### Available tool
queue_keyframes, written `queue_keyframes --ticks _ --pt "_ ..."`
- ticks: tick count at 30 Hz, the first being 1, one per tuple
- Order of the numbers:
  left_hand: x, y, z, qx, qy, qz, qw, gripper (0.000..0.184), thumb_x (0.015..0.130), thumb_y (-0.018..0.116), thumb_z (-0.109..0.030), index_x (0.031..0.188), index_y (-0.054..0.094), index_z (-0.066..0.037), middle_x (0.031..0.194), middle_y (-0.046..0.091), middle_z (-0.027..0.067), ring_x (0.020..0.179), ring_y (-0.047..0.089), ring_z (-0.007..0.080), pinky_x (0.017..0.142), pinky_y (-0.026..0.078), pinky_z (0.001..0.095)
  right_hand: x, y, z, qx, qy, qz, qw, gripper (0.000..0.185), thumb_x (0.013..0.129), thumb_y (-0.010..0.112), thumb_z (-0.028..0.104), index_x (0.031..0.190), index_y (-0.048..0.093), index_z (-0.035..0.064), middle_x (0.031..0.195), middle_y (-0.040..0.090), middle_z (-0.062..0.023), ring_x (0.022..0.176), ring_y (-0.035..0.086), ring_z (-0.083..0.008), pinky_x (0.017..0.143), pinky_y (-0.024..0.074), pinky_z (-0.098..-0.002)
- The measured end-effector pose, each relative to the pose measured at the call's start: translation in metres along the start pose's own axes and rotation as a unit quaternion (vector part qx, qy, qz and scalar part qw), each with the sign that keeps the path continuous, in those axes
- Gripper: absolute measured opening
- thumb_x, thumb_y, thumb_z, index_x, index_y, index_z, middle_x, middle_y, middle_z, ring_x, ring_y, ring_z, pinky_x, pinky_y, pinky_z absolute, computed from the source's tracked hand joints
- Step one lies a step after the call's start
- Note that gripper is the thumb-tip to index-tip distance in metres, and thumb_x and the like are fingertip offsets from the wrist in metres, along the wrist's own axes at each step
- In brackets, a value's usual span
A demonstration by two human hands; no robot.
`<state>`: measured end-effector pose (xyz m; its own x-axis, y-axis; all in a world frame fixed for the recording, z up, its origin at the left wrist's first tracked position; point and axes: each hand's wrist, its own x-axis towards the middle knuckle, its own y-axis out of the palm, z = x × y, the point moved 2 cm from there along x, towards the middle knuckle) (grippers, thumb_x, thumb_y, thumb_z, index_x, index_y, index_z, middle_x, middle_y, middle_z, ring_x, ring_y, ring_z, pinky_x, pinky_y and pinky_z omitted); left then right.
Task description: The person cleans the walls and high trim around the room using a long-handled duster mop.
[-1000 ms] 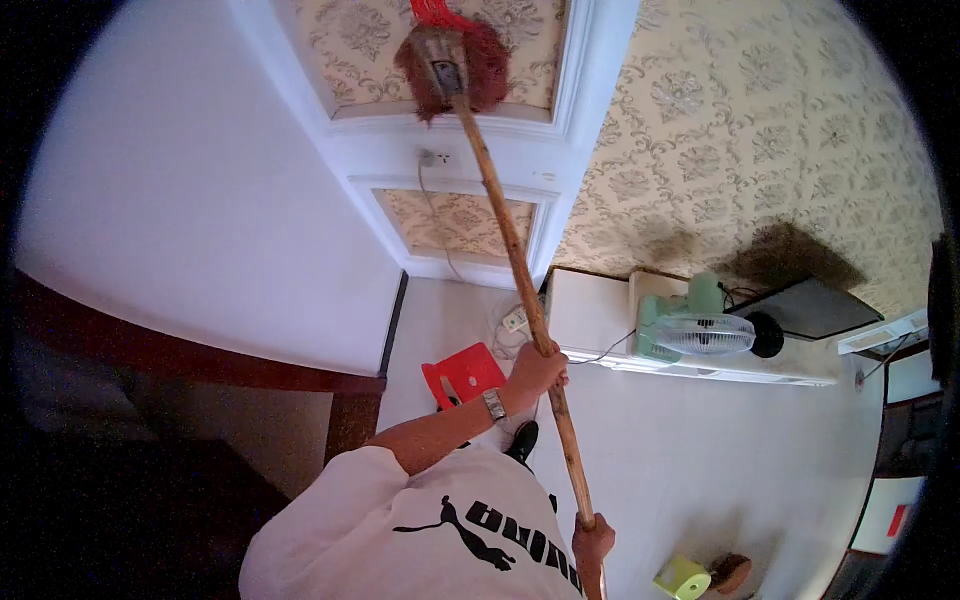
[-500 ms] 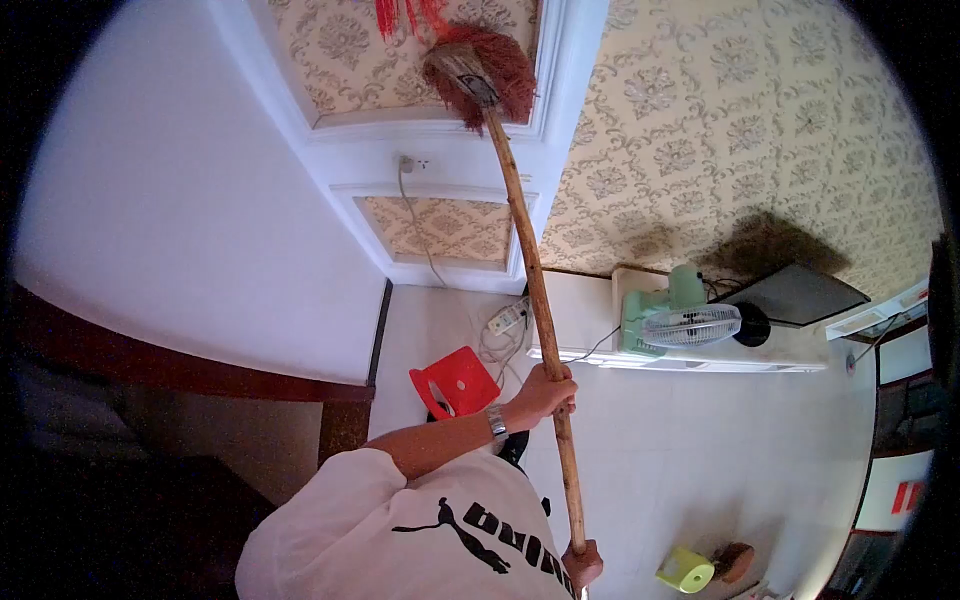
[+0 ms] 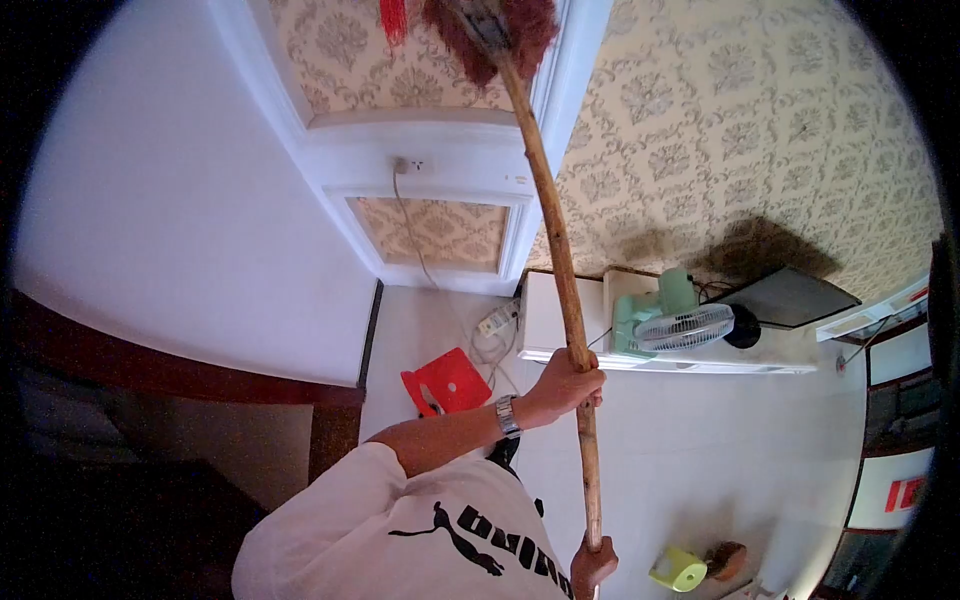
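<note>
A broom with a long, slightly crooked wooden handle slants up through the view. Its bushy reddish-brown head is raised in front of the patterned wall panel, cut off by the top edge; I cannot tell whether it touches the wall. My left hand, with a metal watch on the wrist, is closed around the middle of the handle. Lower down, my right hand grips the handle near its bottom end. A red tassel hangs left of the broom head.
A red stool stands on the floor beside a power strip and cables. Against the wall, a low white cabinet carries a green fan and a dark screen. A yellow-green stool is at lower right.
The broom has moved up and slightly right, its head now partly out of view. Both hands have shifted a little right with the handle, still gripping it.
</note>
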<state>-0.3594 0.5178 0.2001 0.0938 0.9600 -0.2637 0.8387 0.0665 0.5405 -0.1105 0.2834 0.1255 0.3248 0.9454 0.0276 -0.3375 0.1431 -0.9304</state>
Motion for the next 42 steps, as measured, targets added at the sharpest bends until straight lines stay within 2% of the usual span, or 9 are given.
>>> queue_keyframes --ticks 9,11,18,23,25,28,32,38,42 --pt "0.003 -0.027 0.035 0.042 -0.02 -0.005 0.999 0.01 0.074 0.053 -0.004 0.071 0.044 -0.004 0.059 0.052 0.0048 0.049 0.055 0.013 0.048 0.049 0.0266 -0.013 0.019 -0.018 -0.039 -0.013 0.045 0.998 0.029 0.072 0.067 0.019 0.06 0.048 0.0012 0.046 0.044 -0.0115 0.042 0.042 -0.0187 0.041 0.0352 -0.0363" --pt "0.004 -0.033 0.049 0.049 -0.072 -0.047 0.995 0.009 0.074 0.053 -0.004 0.072 0.044 -0.003 0.058 0.052 0.0054 0.05 0.055 0.0141 0.049 0.049 0.0278 -0.016 0.016 -0.026 -0.078 0.015 0.114 0.99 0.031 0.073 0.064 0.036 0.064 0.05 0.0098 0.054 0.053 -0.0146 0.049 0.05 -0.0345 0.045 0.0402 -0.0419" --pt "0.007 -0.037 0.046 0.037 -0.046 -0.047 0.997 0.011 0.074 0.056 -0.007 0.071 0.047 -0.002 0.059 0.052 0.0043 0.052 0.057 0.0147 0.048 0.05 0.0285 -0.016 0.022 -0.027 -0.025 0.077 0.185 0.979 0.036 0.073 0.062 0.044 0.064 0.054 0.0105 0.059 0.057 -0.0126 0.053 0.052 -0.0319 0.05 0.0423 -0.0414" --pt "0.001 -0.052 0.041 0.088 -0.023 -0.127 0.988 0.012 0.073 0.055 -0.008 0.066 0.047 -0.002 0.057 0.053 0.0054 0.05 0.056 0.0146 0.046 0.048 0.0282 -0.012 0.037 -0.027 0.069 0.084 0.318 0.942 0.043 0.073 0.062 0.046 0.085 0.063 0.0052 0.069 0.062 -0.0162 0.059 0.057 -0.0255 0.056 0.0449 -0.0388" --pt "-0.002 -0.06 0.036 0.11 -0.005 -0.176 0.978 0.015 0.072 0.053 -0.009 0.061 0.048 -0.002 0.054 0.053 0.0061 0.047 0.055 0.0143 0.044 0.047 0.0274 -0.014 0.068 -0.047 0.118 0.073 0.307 0.942 0.02 0.072 0.067 0.017 0.07 0.056 -0.0004 0.05 0.049 -0.0063 0.049 0.044 -0.0101 0.044 0.038 -0.034" --pt "-0.005 -0.078 0.033 0.1 0.015 -0.201 0.974 0.014 0.072 0.054 -0.009 0.061 0.048 -0.001 0.054 0.053 0.0067 0.047 0.055 0.0146 0.043 0.046 0.0273 -0.015 0.085 -0.045 0.265 0.127 0.333 0.896 0.019 0.071 0.066 0.015 0.074 0.058 -0.0016 0.055 0.053 -0.0033 0.055 0.044 -0.0069 0.046 0.0396 -0.0318" --pt "-0.003 -0.099 0.029 0.062 0.007 -0.239 0.969 0.014 0.072 0.055 -0.01 0.062 0.049 -0.002 0.053 0.053 0.0069 0.046 0.054 0.0145 0.043 0.047 0.0271 0.006 0.077 -0.011 0.138 0.039 0.365 0.92 0.018 0.071 0.066 0.013 0.071 0.057 -0.0025 0.055 0.052 -0.0037 0.055 0.044 -0.0073 0.047 0.0394 -0.0309" --pt "-0.007 -0.137 0.008 0.004 0.087 -0.299 0.95 0.016 0.074 0.057 -0.012 0.066 0.05 -0.001 0.054 0.053 0.0072 0.046 0.055 0.0161 0.043 0.047 0.0283 0.036 0.065 0.059 0.122 -0.075 0.407 0.902 0.024 0.073 0.065 0.017 0.069 0.054 -0.004 0.051 0.05 -0.0111 0.048 0.044 -0.0147 0.047 0.0392 -0.0347" --pt "-0.008 -0.165 -0.025 0.103 0.098 -0.342 0.929 0.015 0.073 0.057 -0.011 0.065 0.049 0.0 0.052 0.052 0.0064 0.045 0.055 0.0173 0.041 0.046 0.0298 0.058 0.08 0.091 0.062 -0.121 0.421 0.897 0.029 0.074 0.065 0.026 0.074 0.059 -0.0019 0.058 0.056 -0.018 0.052 0.056 -0.0307 0.052 0.0428 -0.0393"
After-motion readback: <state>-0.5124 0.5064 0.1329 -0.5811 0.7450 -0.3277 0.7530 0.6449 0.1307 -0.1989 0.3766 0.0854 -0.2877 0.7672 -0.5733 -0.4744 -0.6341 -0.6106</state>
